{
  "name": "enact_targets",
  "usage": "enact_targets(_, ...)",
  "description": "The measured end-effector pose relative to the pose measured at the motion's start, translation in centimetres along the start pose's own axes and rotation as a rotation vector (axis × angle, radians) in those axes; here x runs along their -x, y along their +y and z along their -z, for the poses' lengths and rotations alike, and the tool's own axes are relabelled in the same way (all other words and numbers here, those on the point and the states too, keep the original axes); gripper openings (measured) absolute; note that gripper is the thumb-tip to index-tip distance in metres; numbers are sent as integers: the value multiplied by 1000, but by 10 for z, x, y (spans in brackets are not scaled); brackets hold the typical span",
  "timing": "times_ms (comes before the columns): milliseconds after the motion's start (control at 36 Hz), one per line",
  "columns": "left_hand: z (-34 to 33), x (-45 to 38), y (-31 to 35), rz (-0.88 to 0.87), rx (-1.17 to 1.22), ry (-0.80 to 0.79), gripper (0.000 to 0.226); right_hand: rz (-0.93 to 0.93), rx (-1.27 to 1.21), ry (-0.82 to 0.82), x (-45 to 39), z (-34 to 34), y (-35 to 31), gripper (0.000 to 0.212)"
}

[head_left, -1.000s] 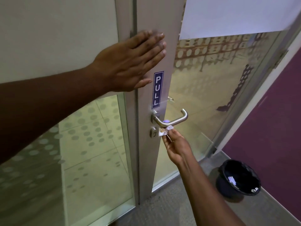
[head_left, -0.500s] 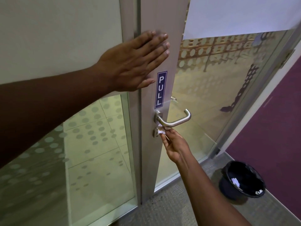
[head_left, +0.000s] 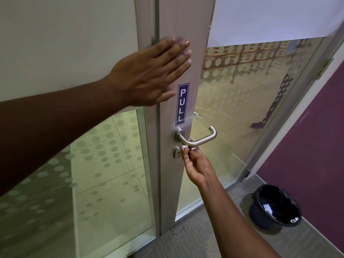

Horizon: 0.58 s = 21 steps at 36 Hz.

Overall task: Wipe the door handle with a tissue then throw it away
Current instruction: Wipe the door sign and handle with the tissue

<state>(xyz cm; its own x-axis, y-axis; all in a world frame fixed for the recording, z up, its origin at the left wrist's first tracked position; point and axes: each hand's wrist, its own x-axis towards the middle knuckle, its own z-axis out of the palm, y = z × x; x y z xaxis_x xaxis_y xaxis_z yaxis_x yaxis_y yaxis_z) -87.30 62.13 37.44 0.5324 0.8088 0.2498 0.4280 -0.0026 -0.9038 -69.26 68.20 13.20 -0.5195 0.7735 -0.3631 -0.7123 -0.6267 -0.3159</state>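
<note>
A brushed metal lever door handle (head_left: 203,139) sticks out from the grey door frame (head_left: 183,23) below a blue PULL sign (head_left: 182,103). My right hand (head_left: 197,165) reaches up from below and pinches a small white tissue (head_left: 184,147) against the underside of the handle near its base. Most of the tissue is hidden by my fingers. My left hand (head_left: 151,73) lies flat with fingers spread on the door frame above the sign, holding nothing.
A black bin (head_left: 275,206) with a dark liner and scraps of white paper stands on the grey carpet at the lower right, beside a purple wall (head_left: 312,146). The door's glass pane (head_left: 242,101) carries frosted dots. A keyhole (head_left: 176,153) sits under the handle.
My right hand has slid the tissue along the underside of the handle, from nearer its middle towards its base. My left hand stays flat on the frame.
</note>
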Motion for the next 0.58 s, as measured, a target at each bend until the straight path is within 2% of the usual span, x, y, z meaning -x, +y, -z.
enact_targets(250,1,2,0,-6,5,-8,82,45,-104,112,17,-3,-2,27)
enact_targets(333,1,1,0,-6,1,-16,82,128,-96,175,27,2,-16,21)
enact_targets(389,1,1,0,-5,1,-20,82,265,5,220,33,5,-29,19)
enact_targets(472,1,1,0,-4,-1,-19,83,608,453,283,38,5,-49,16)
enact_targets(583,1,1,0,-2,-6,-17,82,1183,1437,298,40,2,-69,24)
